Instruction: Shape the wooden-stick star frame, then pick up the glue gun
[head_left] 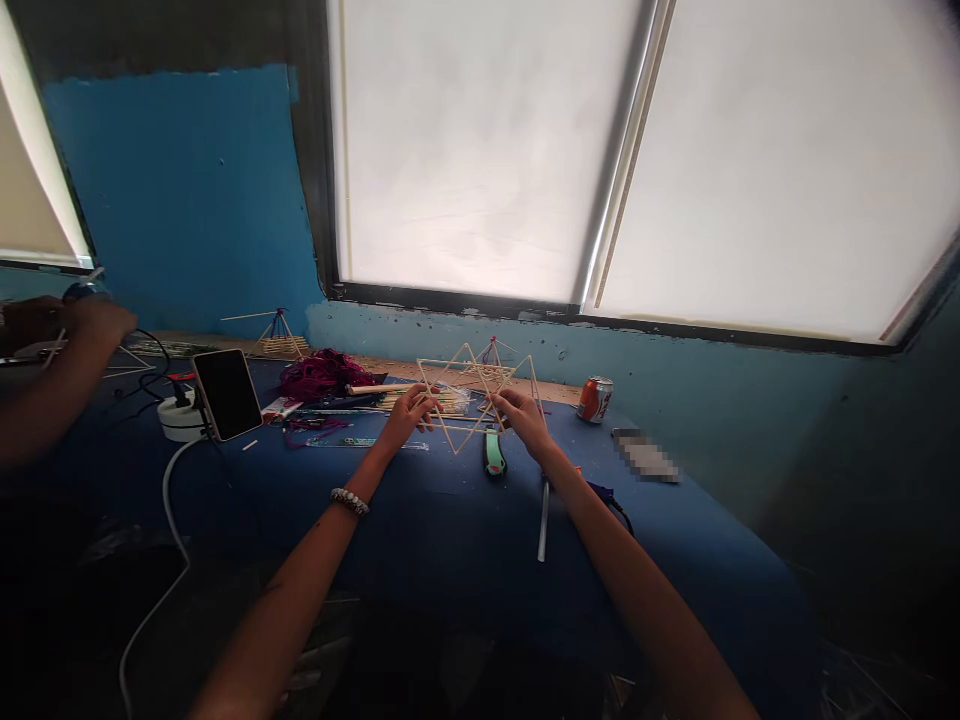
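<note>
In front of me, above the blue table, I hold up a star-shaped frame of thin wooden sticks (469,437). My left hand (409,416) pinches it at its left side, fingers closed around a stick. On the other side, the fingers of my right hand (523,420) close on the frame where sticks cross. A cutter with a mint-green handle (494,452) lies on the table just beneath the frame. Near my right forearm is a translucent glue stick (542,525); a dark blue tool with a cord (601,492) is partly hidden behind that arm.
Behind the frame lie loose wooden sticks (442,402) and purple yarn (322,375). Small stick structures (279,335) stand by the wall. A soda can (595,399) and a blurred flat object (646,457) are right. Left are a propped phone (227,394), a power strip (178,420) and another person's hand (101,322).
</note>
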